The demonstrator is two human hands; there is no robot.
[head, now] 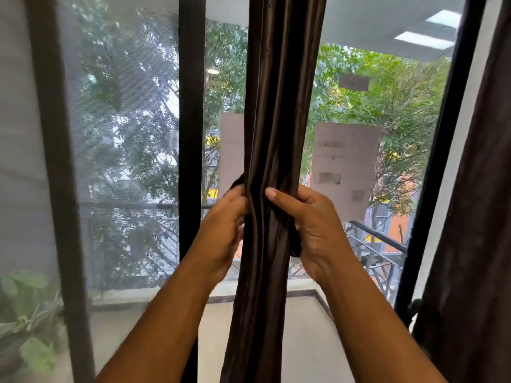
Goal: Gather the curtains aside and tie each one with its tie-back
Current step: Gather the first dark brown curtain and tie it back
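A dark brown satin curtain point(279, 106) hangs gathered into a narrow bunch at the middle of the window. My left hand point(221, 230) grips its left side, fingers curled behind the folds. My right hand point(309, 225) grips the right side, thumb lying across the front. A dark tie-back point(235, 182) shows as a small loop above my left hand, and another dark piece pokes out under my right palm. How it runs behind the fabric is hidden. A second dark curtain point(475, 217) hangs at the far right, bunched lower down.
Black window frames point(190, 134) stand left and right of the gathered curtain. A mesh screen point(121, 161) covers the left pane. Outside lie a tiled balcony floor point(304, 341), a metal railing point(378, 236), trees and potted leaves point(30, 313).
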